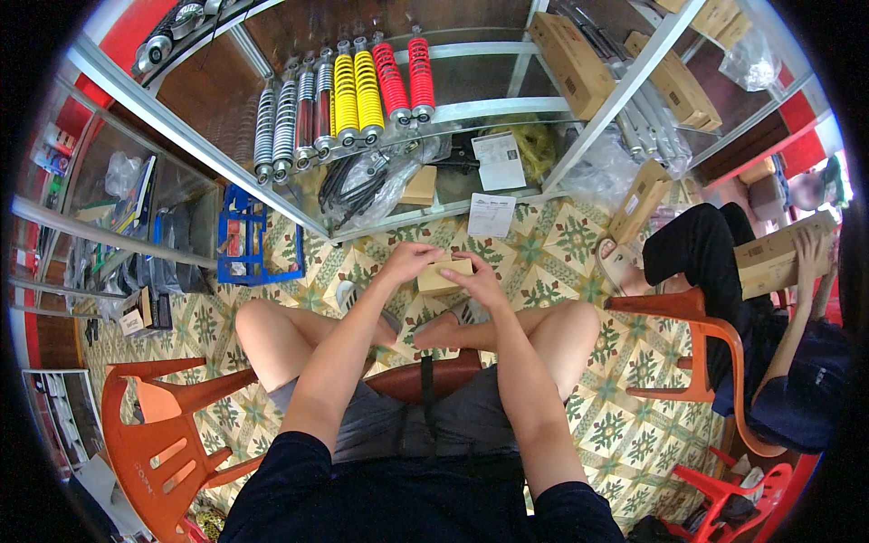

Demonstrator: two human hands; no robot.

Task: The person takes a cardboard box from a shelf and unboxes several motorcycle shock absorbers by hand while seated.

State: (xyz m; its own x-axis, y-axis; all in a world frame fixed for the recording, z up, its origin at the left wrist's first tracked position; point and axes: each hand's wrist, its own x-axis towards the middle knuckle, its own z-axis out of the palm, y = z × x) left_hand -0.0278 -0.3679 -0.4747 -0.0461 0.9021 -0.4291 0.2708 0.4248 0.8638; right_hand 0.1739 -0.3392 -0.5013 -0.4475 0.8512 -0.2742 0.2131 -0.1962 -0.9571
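A small cardboard box is held in front of me, above the patterned tile floor. My right hand grips its right side, with the thumb over the upper face. At the box's far left corner are the fingers of my left hand; whether they grip the box or only touch its flap cannot be told. Beyond the box, a printed sheet of paper lies by the foot of the glass display case, and a second paper is inside it.
Shock absorbers line the glass case ahead. A blue plastic rack stands left of it. An orange plastic chair is at my left. On the right, a seated person holds a long cardboard box; another box stands nearby.
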